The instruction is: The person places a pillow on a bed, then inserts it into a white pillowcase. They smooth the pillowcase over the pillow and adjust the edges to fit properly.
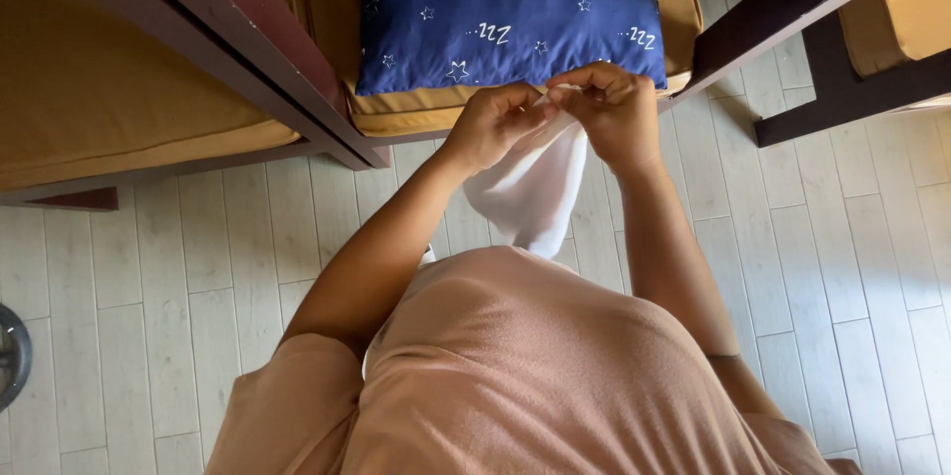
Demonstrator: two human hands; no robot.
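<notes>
Your left hand (492, 121) and right hand (609, 108) both pinch the top edge of a white cloth (530, 188) hanging in front of a blue star-printed pillow (505, 9) on a tan cushion (396, 110).

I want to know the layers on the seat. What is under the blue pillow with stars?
Under the blue pillow lies a tan seat cushion, showing at the front and right edges. How the cushion looks beneath the pillow is covered. Both hands hold a white cloth in front.

no packages, labels, signs or screens in view
</notes>
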